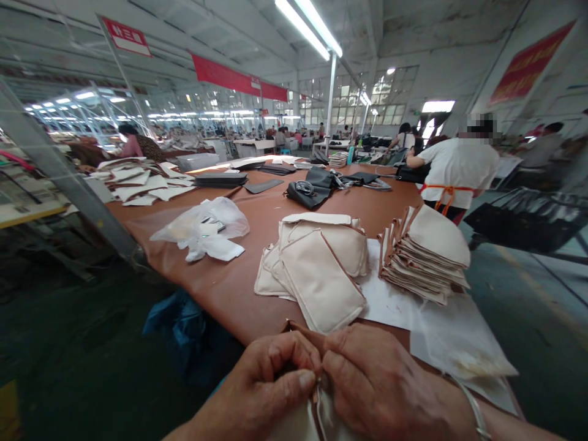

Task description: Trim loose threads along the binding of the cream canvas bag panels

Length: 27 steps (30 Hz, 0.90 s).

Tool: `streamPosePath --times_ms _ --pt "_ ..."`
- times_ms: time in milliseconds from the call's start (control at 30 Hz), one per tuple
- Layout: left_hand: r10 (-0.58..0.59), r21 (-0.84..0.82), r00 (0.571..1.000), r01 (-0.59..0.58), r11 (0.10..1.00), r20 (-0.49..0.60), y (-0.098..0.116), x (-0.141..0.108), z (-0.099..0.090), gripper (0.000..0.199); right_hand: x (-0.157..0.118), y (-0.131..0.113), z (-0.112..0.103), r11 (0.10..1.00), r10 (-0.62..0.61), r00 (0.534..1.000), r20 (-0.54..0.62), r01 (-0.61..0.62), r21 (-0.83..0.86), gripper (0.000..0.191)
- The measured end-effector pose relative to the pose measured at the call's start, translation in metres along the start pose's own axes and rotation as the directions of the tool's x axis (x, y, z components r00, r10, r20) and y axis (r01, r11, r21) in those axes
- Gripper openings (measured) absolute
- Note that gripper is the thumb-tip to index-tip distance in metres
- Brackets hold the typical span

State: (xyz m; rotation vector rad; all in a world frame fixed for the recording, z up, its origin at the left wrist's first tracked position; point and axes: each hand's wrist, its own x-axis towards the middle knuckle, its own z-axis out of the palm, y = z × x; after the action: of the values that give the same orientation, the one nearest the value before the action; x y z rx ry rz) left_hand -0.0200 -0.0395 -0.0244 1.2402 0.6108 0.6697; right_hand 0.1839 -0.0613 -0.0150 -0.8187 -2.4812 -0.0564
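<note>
Pinching: left hand (271, 380) and right hand (381, 386) meet at the bottom of the view, fingertips closed together on the upper edge of a cream fabric piece (316, 416).
Direction: the fabric piece hangs down from the fingers toward the person, its long axis seeming to run from the pinch to the bottom edge of the view; most of it is cut off, so its full outline cannot be told.
Position to grip: the pinch sits at the top end of the piece, left thumb and forefinger clamped on one side, right fingers pressed against them on the other; the cloth lies below and between both hands, at the near edge of the brown table (239, 282).
Material: pale cream cloth, canvas-like weave, with a thin brown edge trim at the pinch.
Nearby pile: loose pile of cream pouches (321, 269) with brown piping lies just beyond the hands, flat, rounded-rectangular.
Stack: fanned stack of cream panels (427, 257) stands to the right of the pile, resting on white paper sheets (404, 306).
Further off: clear plastic bag (202, 226) to the left; dark bag parts (316, 184) mid-table; a person in a white shirt (459, 165) bends at the far right.
</note>
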Motion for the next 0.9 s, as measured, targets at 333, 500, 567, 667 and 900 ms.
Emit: streamPosePath --times_ms 333,500,567,667,900 --pt "-0.120 0.000 0.990 0.120 0.993 -0.078 0.005 -0.009 -0.010 0.036 -0.012 0.006 -0.017 0.996 0.076 0.951 -0.301 -0.085 -0.017 0.021" --pt "-0.034 -0.028 0.999 0.033 0.999 -0.036 0.008 -0.007 -0.004 0.028 -0.005 0.000 -0.018 0.999 0.010 0.952 -0.306 -0.020 -0.029 0.015" --pt "-0.006 -0.017 1.000 0.005 1.000 -0.028 0.009 -0.006 -0.001 0.025 -0.003 -0.001 -0.016 0.999 -0.017 0.964 -0.264 0.007 -0.040 0.016" --pt "0.016 -0.018 0.999 -0.017 1.000 -0.028 0.009 -0.005 0.000 0.023 -0.001 0.000 -0.011 0.999 -0.052 0.991 -0.122 0.052 -0.003 0.019" --pt "0.058 0.123 0.998 -0.059 0.991 0.011 0.009 -0.006 0.000 0.028 0.001 -0.001 -0.017 0.998 -0.060 0.995 0.081 0.061 -0.014 0.023"
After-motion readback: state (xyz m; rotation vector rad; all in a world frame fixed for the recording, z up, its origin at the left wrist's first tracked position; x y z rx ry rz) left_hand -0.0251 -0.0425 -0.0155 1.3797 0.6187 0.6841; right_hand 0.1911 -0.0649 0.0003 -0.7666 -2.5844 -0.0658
